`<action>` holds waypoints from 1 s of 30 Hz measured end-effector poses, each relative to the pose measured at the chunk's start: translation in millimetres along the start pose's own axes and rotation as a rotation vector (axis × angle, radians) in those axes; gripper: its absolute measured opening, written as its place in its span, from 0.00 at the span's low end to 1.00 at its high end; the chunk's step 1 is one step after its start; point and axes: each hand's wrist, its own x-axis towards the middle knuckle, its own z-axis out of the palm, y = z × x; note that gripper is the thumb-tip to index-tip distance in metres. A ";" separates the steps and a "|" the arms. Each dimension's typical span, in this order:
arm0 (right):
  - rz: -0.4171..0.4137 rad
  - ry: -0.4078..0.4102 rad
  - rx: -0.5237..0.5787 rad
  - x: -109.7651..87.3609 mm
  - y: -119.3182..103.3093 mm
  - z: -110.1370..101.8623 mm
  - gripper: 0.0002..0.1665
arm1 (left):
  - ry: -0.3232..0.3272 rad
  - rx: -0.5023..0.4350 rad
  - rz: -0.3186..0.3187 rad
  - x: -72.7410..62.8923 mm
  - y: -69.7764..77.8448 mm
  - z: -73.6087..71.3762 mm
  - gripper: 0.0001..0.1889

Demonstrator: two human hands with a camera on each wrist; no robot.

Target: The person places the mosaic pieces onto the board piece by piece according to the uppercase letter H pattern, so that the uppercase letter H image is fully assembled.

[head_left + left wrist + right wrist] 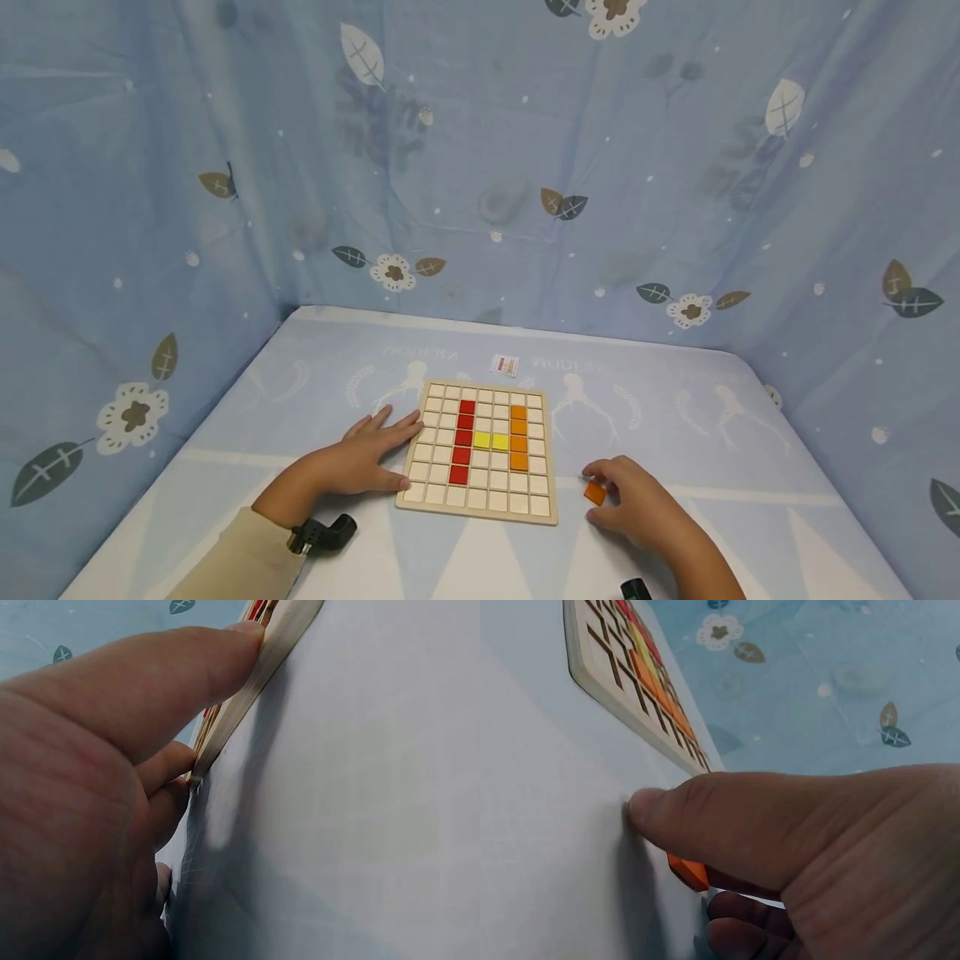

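A square wooden board (480, 498) with a grid of white tiles lies on the table. It bears a column of red tiles (462, 437), a pair of yellow tiles (491, 441) and a shorter column of orange tiles (518, 443). Fingers spread, my left hand (363, 458) rests at the board's left side; its thumb and a fingertip touch the frame. Right of the board, my right hand (633, 504) curls its fingers and thumb round a loose orange tile (595, 492). In the right wrist view, the thumb partly hides that orange tile (688, 871).
Behind the board lies a small printed card (505, 365) with a coloured pattern. The pale patterned tablecloth (675, 400) covers the table, and blue floral curtains (480, 167) enclose its back and sides. A black wrist device (324, 534) sits on the left wrist.
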 end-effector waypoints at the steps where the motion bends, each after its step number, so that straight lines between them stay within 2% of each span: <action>1: 0.003 0.001 -0.007 -0.1 0.8 -0.6 0.28 | 0.000 -0.001 0.001 0.5 0.3 0.3 0.50; 8: 0.011 -0.001 -0.008 -0.8 4.8 -1.8 0.22 | 0.006 -0.001 -0.007 2.5 1.9 1.8 0.50; 20: 0.009 -0.004 0.018 -0.5 7.4 -3.9 0.18 | 0.013 -0.009 0.000 5.0 1.1 3.6 0.50; 30: -0.013 0.026 0.032 5.6 1.0 6.0 0.16 | 0.025 0.000 -0.004 -1.0 3.2 1.3 0.50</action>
